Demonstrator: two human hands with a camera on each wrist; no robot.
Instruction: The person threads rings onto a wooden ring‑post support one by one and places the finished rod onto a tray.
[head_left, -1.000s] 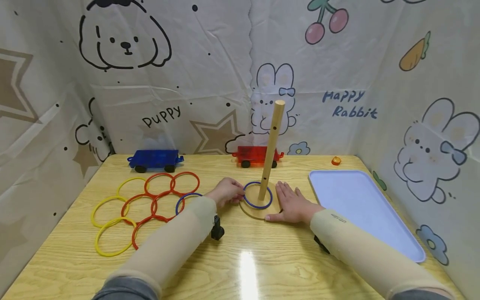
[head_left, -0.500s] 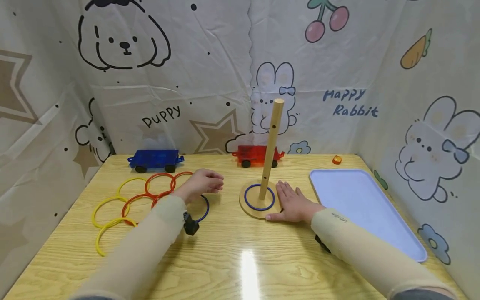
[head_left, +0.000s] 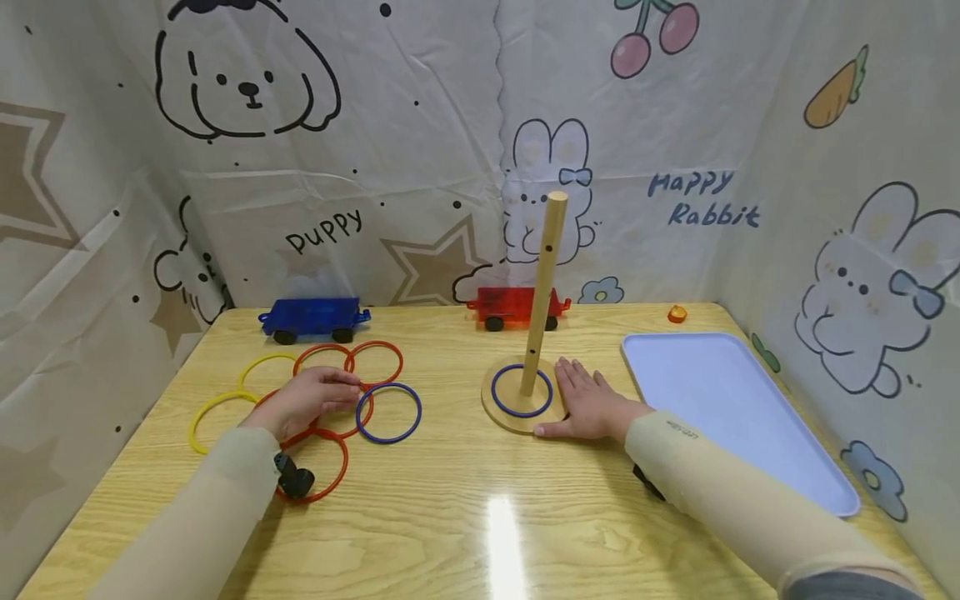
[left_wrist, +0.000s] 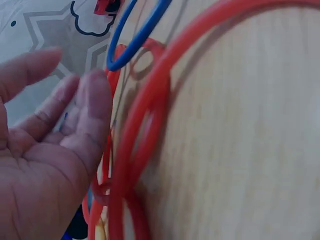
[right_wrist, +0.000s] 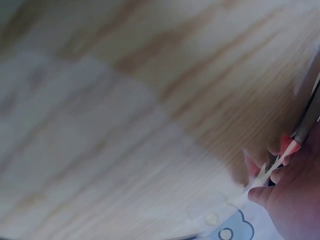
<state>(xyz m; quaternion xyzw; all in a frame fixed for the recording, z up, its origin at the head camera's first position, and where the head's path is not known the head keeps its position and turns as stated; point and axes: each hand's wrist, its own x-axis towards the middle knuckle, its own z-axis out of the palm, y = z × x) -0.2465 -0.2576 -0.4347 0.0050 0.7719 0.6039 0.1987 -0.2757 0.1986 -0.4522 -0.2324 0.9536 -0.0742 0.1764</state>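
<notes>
Cartoon-printed cloth (head_left: 427, 108) stands behind your wooden table (head_left: 420, 517). On the left lie yellow rings (head_left: 191, 423); beside them your left hand (head_left: 318, 400) hangs over red rings (head_left: 347, 458), its fingers loosely parted and holding nothing. One loose blue ring (head_left: 388, 442) overlaps the reds just past it. Further right, a second blue ring (head_left: 522, 416) lies on a round base (head_left: 517, 425), encircling its upright peg (head_left: 543, 300). Your right hand (head_left: 588, 404), fingers straight, rests at that base's right edge, near a lavender tray (head_left: 735, 417).

Left hand (left_wrist: 50, 155), fingers relaxed, beside overlapping red rings (left_wrist: 131, 131); 1 blue ring (left_wrist: 145, 32) near fingertips.
</notes>
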